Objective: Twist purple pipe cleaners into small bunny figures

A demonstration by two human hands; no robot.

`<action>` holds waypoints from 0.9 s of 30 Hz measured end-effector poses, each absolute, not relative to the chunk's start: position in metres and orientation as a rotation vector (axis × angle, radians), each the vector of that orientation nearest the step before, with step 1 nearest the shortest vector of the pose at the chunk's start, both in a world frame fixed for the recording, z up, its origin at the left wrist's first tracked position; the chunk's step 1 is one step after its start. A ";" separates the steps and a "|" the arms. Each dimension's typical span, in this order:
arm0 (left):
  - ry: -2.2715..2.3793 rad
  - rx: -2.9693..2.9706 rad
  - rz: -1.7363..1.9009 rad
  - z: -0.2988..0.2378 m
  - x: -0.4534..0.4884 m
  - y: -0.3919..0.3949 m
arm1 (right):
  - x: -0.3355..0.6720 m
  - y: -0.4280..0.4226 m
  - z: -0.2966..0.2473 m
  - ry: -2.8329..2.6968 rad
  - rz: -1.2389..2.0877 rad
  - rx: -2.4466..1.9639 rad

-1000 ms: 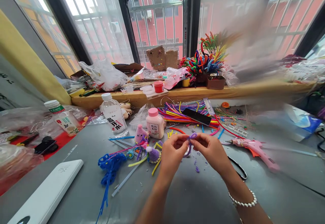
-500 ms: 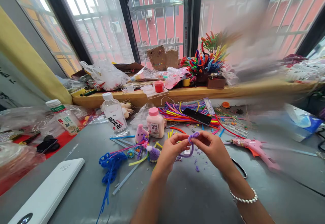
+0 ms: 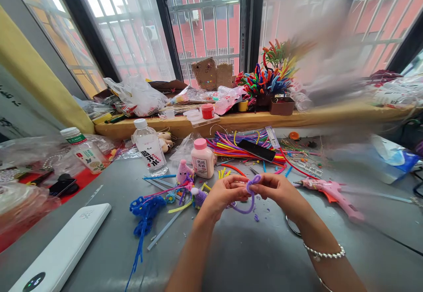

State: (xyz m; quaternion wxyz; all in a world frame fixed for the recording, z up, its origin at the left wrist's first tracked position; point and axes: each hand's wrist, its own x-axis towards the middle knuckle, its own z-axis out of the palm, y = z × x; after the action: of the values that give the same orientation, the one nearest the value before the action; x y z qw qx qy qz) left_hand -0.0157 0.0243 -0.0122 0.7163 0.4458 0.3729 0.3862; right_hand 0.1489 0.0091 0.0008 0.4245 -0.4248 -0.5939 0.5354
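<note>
Between my two hands, just above the grey table, is a purple pipe cleaner (image 3: 246,211) bent into a small loop at the top with a longer curve hanging below. The fingers of my left hand (image 3: 228,192) pinch it from the left. My right hand (image 3: 276,190) pinches the same piece beside the loop. Left of my left hand stand a purple wound figure (image 3: 198,197) and a pink figure (image 3: 183,174). Blue fuzzy strands (image 3: 145,212) lie farther left. Small purple scraps (image 3: 257,217) are on the table under my hands.
A pink glue gun (image 3: 333,192) lies to the right, its cord trailing off. Behind my hands are a pink bottle (image 3: 202,159), a water bottle (image 3: 150,148), a phone (image 3: 256,151) and a bundle of colored pipe cleaners (image 3: 228,144). A white power bank (image 3: 66,248) sits front left.
The purple pipe cleaner's hanging curve has swung lower and rounder. My right forearm has shifted slightly right, and both hands still pinch the piece.
</note>
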 end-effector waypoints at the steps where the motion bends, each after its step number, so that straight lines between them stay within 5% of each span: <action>1: 0.825 0.993 0.847 -0.012 -0.016 0.024 | 0.149 0.009 0.001 -1.488 1.340 -1.074; 27: 0.745 1.012 0.848 -0.008 -0.013 0.022 | 0.150 0.010 -0.003 -1.438 1.447 -1.009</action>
State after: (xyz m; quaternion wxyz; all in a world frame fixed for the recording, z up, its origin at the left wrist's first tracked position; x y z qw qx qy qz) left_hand -0.0132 0.0219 -0.0082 0.7262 0.4588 0.3380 0.3847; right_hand 0.1496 0.0104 -0.0031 0.4194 -0.4026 -0.5734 0.5773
